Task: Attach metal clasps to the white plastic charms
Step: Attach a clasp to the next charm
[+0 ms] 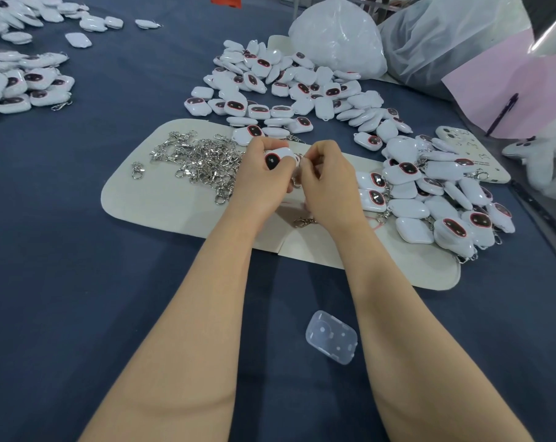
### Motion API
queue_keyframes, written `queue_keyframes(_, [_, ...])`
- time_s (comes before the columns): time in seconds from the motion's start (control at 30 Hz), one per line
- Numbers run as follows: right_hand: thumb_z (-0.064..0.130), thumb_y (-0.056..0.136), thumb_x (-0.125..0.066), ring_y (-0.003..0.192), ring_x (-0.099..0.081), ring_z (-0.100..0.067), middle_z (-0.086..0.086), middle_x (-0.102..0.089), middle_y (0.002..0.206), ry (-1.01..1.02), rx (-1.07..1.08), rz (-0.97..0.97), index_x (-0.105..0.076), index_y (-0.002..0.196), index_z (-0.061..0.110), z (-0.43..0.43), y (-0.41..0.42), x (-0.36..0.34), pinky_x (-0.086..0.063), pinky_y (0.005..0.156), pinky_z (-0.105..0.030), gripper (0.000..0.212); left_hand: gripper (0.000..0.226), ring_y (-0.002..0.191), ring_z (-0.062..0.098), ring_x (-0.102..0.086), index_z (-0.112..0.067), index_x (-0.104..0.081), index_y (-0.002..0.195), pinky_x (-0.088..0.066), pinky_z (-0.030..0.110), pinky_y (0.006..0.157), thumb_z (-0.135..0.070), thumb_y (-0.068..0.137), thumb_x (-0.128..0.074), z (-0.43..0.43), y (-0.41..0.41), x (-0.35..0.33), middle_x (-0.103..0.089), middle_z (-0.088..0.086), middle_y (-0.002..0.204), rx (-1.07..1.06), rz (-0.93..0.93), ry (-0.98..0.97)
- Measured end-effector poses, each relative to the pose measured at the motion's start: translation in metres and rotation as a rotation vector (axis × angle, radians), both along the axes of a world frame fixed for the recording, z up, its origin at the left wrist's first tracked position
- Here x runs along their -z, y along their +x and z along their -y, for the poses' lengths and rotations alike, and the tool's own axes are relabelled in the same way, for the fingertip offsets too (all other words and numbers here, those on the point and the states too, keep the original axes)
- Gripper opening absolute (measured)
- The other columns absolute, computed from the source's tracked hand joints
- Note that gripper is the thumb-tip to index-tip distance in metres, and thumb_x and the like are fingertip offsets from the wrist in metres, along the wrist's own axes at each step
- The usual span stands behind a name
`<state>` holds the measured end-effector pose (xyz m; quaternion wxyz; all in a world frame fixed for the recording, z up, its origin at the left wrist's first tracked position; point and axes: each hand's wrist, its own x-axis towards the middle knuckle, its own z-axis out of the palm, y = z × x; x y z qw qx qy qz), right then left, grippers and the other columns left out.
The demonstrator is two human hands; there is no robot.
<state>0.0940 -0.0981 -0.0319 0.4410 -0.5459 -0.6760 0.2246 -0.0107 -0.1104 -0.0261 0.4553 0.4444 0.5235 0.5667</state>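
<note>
- Nearest me, I'm seeing a clear plastic blister [331,337] lying on the blue cloth [79,250], btwn the forearms.
- A loose clasp [303,222] is lying on the beige mat [162,199], just below the R wrist.
- L hand [262,177] is gripping a white charm [278,157] over the mat, fingers curled round it.
- R hand [329,178] is pinching a metal clasp [296,182] at the charm's right edge.
- Clasp pile [203,157] is sitting left of the hands, clasped charms [445,199] to the right.
- Farther back, a charm heap [295,87] is lying by a plastic bag [337,36].
</note>
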Motion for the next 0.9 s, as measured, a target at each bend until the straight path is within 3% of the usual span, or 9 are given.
queue_keyframes(0.3, [0.009, 0.093, -0.045, 0.062, -0.053, -0.023, -0.010, -0.063, 0.083, 0.026, -0.025, 0.038, -0.042, 0.088, 0.014, 0.0006, 0.0021, -0.0017, -0.042, 0.061, -0.029, 0.007, 0.023, 0.043, 0.003, -0.049, -0.028, -0.049, 0.090, -0.047, 0.026, 0.059, -0.005, 0.086, -0.051, 0.0002, -0.0026, 0.0002, -0.058, -0.001, 0.076, 0.001, -0.043, 0.052])
queue_keyframes(0.7, [0.010, 0.090, -0.054, 0.065, -0.049, -0.004, 0.011, -0.052, 0.072, 0.049, -0.017, 0.088, -0.045, 0.087, 0.016, -0.0032, 0.0021, 0.0021, -0.038, 0.059, -0.009, 0.011, 0.022, 0.042, 0.001, -0.051, -0.026, -0.050, 0.091, -0.049, 0.026, 0.063, -0.005, 0.086, -0.050, 0.0008, -0.0031, 0.0004, -0.056, -0.005, 0.073, -0.013, -0.024, 0.018])
queue_keyframes(0.9, [0.006, 0.089, -0.055, 0.067, -0.053, -0.017, 0.003, -0.056, 0.071, 0.102, -0.035, 0.113, -0.048, 0.085, 0.015, -0.0025, 0.0036, -0.0001, -0.040, 0.063, -0.022, 0.012, 0.020, 0.042, -0.001, -0.050, -0.022, -0.048, 0.099, -0.049, 0.020, 0.058, -0.005, 0.088, -0.048, 0.0013, -0.0027, -0.0010, -0.056, -0.005, 0.078, -0.006, -0.049, 0.031])
